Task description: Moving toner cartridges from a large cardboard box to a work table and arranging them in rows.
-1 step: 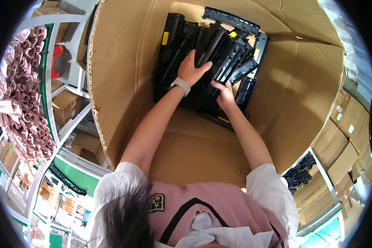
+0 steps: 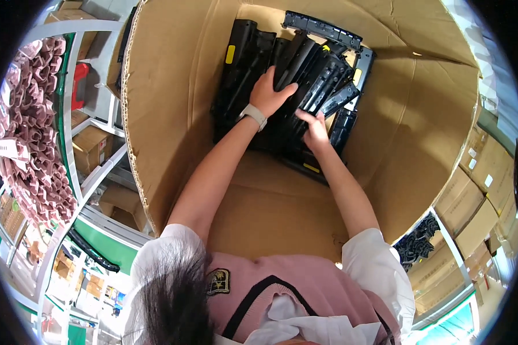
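Note:
Long black plastic cartridges, which look like toner cartridges, lie piled in a deep cardboard box (image 2: 178, 86). Some carry yellow labels. My left hand (image 2: 269, 95) is closed on the side of a slanting black cartridge (image 2: 298, 62), thumb across its near part and fingers partly hidden behind it. At the near end of the ribbed black cartridge (image 2: 326, 80) beside it, my right hand (image 2: 315, 131) has its thumb and fingers bent against the plastic; its fingertips are partly hidden. Another black cartridge (image 2: 322, 29) lies crosswise at the far side, and a shorter black piece (image 2: 339, 99) rests at a slant by my right hand.
Tall cardboard walls surround my forearms. Left of the box stands a metal rack (image 2: 69, 126) with many pink plastic parts (image 2: 37, 132), and a carton (image 2: 92, 146) sits beside it. Stacked cartons (image 2: 466, 195) and a bundle of black parts (image 2: 415, 241) are at the right.
Both hands keep their places on the cartridges, with only a very slight shift to the right. The pile looks nearly the same.

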`<state>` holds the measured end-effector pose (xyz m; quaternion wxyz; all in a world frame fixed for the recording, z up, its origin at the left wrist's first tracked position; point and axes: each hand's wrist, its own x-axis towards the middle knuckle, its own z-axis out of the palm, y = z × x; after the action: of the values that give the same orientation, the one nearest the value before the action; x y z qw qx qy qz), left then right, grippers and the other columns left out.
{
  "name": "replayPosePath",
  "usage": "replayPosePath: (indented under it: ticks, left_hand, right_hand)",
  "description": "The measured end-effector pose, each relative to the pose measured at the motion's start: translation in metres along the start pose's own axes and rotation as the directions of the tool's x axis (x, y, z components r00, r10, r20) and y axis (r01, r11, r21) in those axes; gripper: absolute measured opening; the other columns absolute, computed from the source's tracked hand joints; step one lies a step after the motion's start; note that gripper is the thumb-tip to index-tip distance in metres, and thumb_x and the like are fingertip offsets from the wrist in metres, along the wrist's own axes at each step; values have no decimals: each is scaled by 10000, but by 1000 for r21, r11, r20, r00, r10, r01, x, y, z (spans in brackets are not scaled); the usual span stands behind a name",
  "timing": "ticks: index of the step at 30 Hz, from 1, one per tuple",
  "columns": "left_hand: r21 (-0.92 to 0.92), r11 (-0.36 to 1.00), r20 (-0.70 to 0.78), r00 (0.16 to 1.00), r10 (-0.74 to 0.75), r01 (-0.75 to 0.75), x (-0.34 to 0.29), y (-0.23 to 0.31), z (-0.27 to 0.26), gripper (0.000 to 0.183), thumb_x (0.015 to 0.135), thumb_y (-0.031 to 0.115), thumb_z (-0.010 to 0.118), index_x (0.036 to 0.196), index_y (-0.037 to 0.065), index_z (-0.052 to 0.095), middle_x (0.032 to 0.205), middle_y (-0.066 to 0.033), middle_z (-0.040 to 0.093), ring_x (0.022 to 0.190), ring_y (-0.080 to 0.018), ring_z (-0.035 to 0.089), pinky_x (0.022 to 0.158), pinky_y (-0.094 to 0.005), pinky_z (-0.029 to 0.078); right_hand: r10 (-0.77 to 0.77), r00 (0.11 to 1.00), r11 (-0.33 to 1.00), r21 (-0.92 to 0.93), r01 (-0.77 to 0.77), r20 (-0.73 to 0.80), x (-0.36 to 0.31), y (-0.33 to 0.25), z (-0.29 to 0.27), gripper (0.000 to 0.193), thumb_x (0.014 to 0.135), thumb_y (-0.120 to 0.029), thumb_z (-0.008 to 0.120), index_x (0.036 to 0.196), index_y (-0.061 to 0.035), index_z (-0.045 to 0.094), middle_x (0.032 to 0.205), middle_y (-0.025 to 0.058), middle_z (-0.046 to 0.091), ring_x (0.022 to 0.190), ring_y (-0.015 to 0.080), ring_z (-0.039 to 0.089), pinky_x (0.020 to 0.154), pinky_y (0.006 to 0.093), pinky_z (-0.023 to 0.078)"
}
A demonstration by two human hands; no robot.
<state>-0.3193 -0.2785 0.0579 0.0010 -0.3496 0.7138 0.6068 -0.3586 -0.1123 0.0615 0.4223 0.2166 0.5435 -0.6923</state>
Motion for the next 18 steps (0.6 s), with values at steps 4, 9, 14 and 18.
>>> replayPosePath:
  ticks: [4, 9, 14, 18]
  left_hand:
    - [346, 938, 60, 998, 9, -30, 54, -12, 13, 882, 738, 596, 600, 1332, -20, 386, 1317, -240, 407, 1163, -372, 428, 1011, -423, 292]
    - [438, 899, 275, 956, -106, -26, 88, -28, 7, 962, 718, 661, 548, 1419, 59, 281, 1302, -231, 481, 1207, -380, 429, 1047, -398, 261]
    - [331, 939, 308, 929, -204, 96, 74, -29, 6, 956, 675, 629, 635, 1347, -2, 380, 1267, -239, 498, 1124, -352, 515, 975, -391, 378]
    - [147, 970, 319, 919, -231, 193, 59, -46, -9, 853, 571, 593, 747, 1158, 0, 573, 1204, -257, 518, 1110, -357, 518, 972, -377, 390]
  right_hand:
    - [-133, 990, 991, 20, 134, -37, 37, -16, 9, 476, 695, 77, 647, 1133, -55, 517, 1034, 61, 618, 930, 206, 581, 836, 317, 452]
    - [-171, 978, 985, 13, 173, -117, 72, -2, 9, 485, 679, 58, 663, 1124, -61, 512, 1028, 66, 618, 932, 218, 579, 831, 337, 460]
    - [-47, 989, 991, 116, 63, -142, 54, 11, -1, 508, 670, 40, 683, 1134, -80, 514, 1027, 57, 615, 939, 237, 580, 837, 367, 466]
    - [36, 995, 988, 154, -22, -89, 41, 27, 4, 490, 683, 39, 682, 1128, -90, 521, 1020, 53, 617, 940, 228, 582, 831, 375, 470]
